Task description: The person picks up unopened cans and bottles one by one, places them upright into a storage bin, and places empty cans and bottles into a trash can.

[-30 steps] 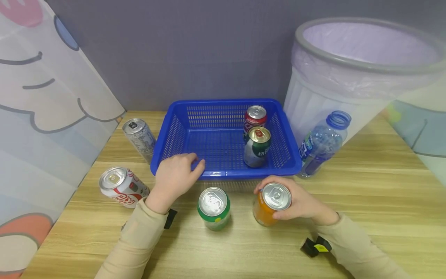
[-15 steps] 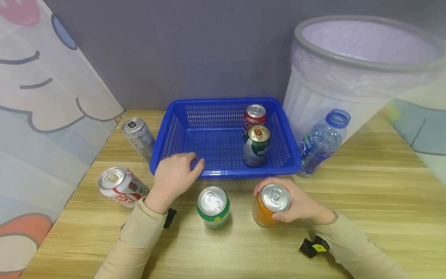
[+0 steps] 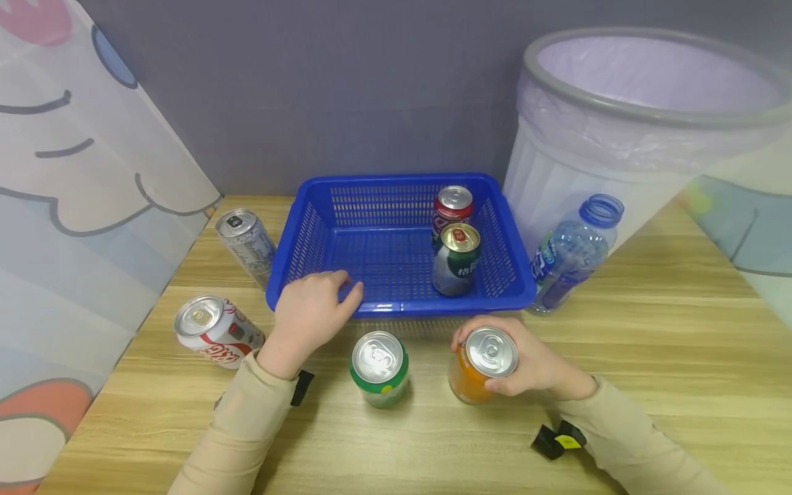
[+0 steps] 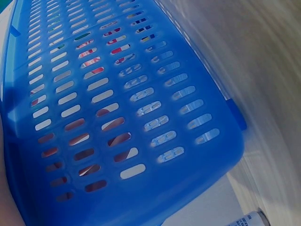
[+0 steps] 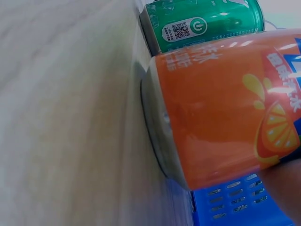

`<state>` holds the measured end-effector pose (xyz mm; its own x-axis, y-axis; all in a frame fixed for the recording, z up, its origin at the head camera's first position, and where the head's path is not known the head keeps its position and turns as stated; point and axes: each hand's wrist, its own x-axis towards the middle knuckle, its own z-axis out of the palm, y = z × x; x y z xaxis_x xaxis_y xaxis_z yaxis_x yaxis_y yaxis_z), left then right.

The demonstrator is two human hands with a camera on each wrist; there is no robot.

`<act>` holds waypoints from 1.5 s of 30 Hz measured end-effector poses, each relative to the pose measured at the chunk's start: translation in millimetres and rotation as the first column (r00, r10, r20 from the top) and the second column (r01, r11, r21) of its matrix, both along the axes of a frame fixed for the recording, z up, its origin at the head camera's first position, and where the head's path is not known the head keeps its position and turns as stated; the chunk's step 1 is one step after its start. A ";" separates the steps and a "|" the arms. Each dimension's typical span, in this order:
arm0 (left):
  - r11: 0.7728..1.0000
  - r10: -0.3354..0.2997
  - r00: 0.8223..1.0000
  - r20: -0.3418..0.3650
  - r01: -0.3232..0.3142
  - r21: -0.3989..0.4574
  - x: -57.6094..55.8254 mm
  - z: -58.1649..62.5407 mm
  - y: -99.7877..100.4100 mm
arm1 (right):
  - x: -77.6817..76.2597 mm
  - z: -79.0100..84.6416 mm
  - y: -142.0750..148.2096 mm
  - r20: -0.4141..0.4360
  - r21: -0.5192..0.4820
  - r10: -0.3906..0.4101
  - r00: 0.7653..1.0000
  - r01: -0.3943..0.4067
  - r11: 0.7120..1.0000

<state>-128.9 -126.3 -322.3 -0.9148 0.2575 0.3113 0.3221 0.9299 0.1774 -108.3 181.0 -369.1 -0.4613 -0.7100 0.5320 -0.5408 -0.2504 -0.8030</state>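
Note:
My right hand [image 3: 526,354] grips an orange soda can [image 3: 471,378], fingers round its far side and thumb at the near side. The can stands upright on the table; the right wrist view shows its orange-slice print close up. My left hand [image 3: 315,309] holds the front left rim of a blue plastic basket [image 3: 402,308], its fingers reaching over into it. Skin shows through the basket's slots in the left wrist view. A green can [image 3: 379,371] stands between my hands. Inside the basket, a dark green can [image 3: 456,265] and a red can [image 3: 454,210] stand on the right.
On the left, a white-and-red cola can [image 3: 219,333] and a silver patterned can [image 3: 247,244] stand beside the basket. A clear bottle [image 3: 572,254] with a blue neck stands to its right, in front of a tall lined bin [image 3: 557,165]. A grey wall closes off the back.
Both hands keep their places, and the orange can stays where it stands. The head view has shifted very slightly.

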 end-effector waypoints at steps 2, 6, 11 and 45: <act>1.000 0.001 1.000 0.006 -0.001 -0.002 0.0 0.2 0.0 | -0.1 0.0 0.2 0.003 0.002 -0.002 1.000 0.002 1.000; 1.000 0.004 1.000 0.012 -0.004 -0.005 -0.1 0.6 0.1 | -0.7 0.2 1.0 0.006 -0.001 -0.007 1.000 0.007 1.000; 1.000 -0.003 1.000 0.009 0.003 -0.006 -0.4 0.9 0.5 | -1.2 0.3 2.5 0.024 -0.016 0.000 1.000 0.001 1.000; 1.000 -0.004 1.000 0.001 0.004 -0.009 2.1 4.2 1.3 | -3.6 13.9 1.7 0.049 -0.059 0.034 0.998 -0.031 0.998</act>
